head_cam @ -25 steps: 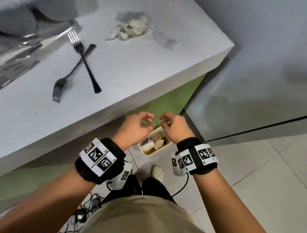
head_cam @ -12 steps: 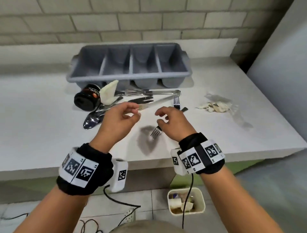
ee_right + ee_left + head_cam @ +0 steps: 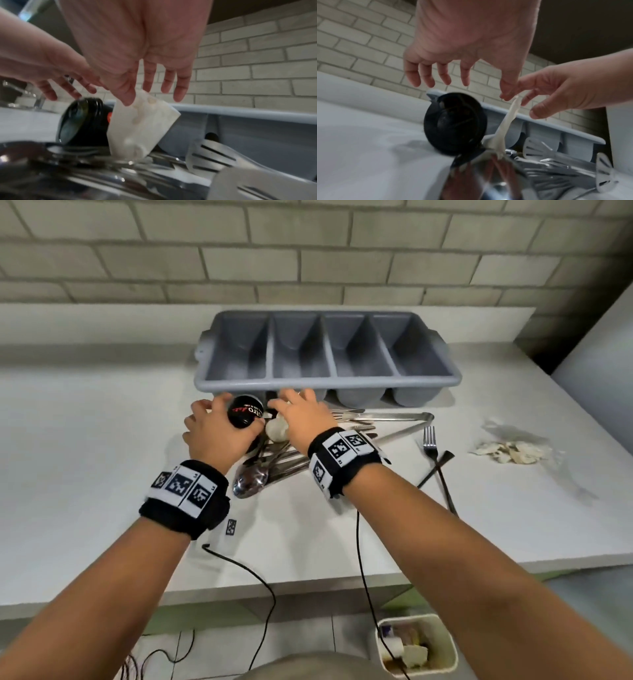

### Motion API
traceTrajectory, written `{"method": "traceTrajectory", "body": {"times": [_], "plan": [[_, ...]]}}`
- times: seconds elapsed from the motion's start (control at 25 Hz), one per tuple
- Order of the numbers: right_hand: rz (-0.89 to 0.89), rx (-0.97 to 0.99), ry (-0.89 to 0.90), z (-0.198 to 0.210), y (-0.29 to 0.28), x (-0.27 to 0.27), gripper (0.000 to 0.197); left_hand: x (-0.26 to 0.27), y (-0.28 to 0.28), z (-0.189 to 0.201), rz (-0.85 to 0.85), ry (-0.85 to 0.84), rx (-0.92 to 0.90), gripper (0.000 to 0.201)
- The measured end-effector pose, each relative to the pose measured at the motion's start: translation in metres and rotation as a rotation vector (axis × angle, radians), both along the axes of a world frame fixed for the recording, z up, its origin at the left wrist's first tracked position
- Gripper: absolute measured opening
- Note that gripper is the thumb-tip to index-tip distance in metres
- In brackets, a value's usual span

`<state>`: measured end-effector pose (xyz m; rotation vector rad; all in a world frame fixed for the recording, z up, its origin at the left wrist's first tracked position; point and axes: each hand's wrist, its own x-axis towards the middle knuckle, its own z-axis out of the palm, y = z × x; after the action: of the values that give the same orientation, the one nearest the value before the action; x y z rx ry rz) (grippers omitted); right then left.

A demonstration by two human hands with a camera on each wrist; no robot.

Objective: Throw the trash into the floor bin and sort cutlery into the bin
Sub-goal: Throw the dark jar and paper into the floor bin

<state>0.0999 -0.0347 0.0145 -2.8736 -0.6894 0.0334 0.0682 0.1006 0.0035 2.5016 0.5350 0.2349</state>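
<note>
Counter (image 3: 85, 474) wide, bare at my left; front edge under my forearms. Tray (image 3: 327, 350) stood by wall, four compartments. Floor bin (image 3: 416, 645) below edge, right of me. Cutlery pile (image 3: 274, 467) just before tray. Forks (image 3: 433, 453) crossed, apart at right. My left hand (image 3: 215, 433) spread over jar (image 3: 246, 410), no grip. My right hand (image 3: 303, 419) spread; thumb touched white scrap (image 3: 142, 125) leaning on jar.

Two hands (image 3: 212, 433) (image 3: 301, 419), one four-compartment cutlery bin (image 3: 327, 386), one black jar (image 3: 245, 414), one tongs (image 3: 394, 416), two forks (image 3: 432, 450) (image 3: 436, 469), one floor bin (image 3: 445, 642).
</note>
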Motion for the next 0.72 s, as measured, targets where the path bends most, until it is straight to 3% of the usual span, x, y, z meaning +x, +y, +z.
{"method": "traceTrajectory", "body": {"times": [0.16, 0.36, 0.52, 0.72], "plan": [[-0.022, -0.126, 0.012, -0.007, 0.011, 0.016, 0.040, 0.021, 0.014, -0.020, -0.094, 0.146, -0.134, 0.084], [-0.066, -0.095, -0.001, 0.001, 0.008, 0.008, 0.035, 0.022, 0.022, -0.013, -0.147, 0.110, -0.274, 0.083], [-0.215, 0.260, -0.092, 0.013, -0.042, -0.037, 0.022, -0.012, 0.010, 0.025, -0.220, 0.023, -0.264, 0.075], [-0.639, 0.839, -0.290, 0.009, -0.163, -0.108, 0.021, -0.079, -0.072, 0.056, -0.543, -0.011, -0.434, 0.068]]}}
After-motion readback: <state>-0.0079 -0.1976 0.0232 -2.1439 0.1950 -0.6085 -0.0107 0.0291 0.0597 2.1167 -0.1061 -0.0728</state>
